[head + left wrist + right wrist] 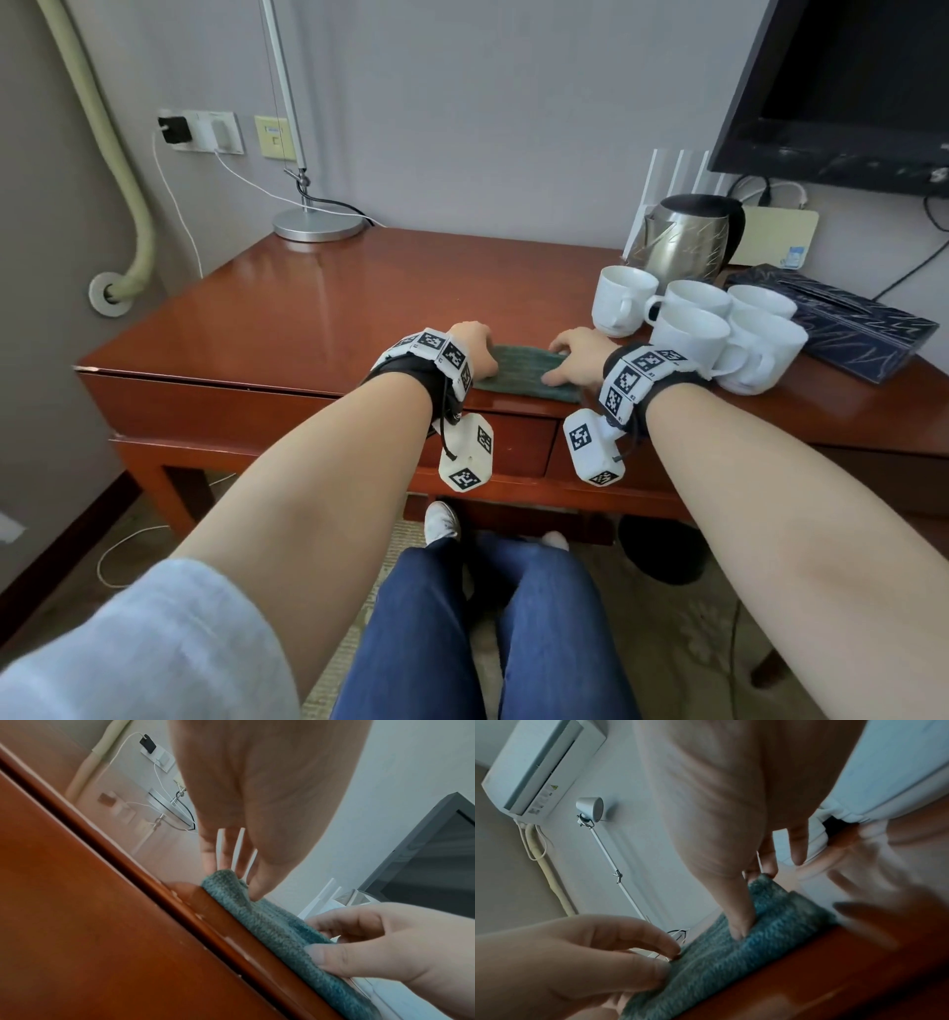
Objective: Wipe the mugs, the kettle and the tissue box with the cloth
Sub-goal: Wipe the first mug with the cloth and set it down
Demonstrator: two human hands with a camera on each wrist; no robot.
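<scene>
A folded green cloth point(518, 367) lies at the front edge of the wooden desk point(318, 308). My left hand point(488, 360) holds its left end, thumb point(257, 892) on the near side and fingers point(226, 860) at the far side. At the other end my right hand point(557, 362) pinches the cloth point(721, 953), its thumb point(739, 931) pressed into the fabric. Several white mugs point(690, 329) cluster just right of my right wrist. Behind them stands a steel kettle point(688, 241), and a dark tissue box point(842, 324) lies at the far right.
A desk lamp's round base point(317, 226) stands at the back left, with cables running to wall sockets point(200, 131). A dark monitor point(842, 87) hangs over the back right. A white router point(672, 174) stands behind the kettle. My knees are under the desk's front edge.
</scene>
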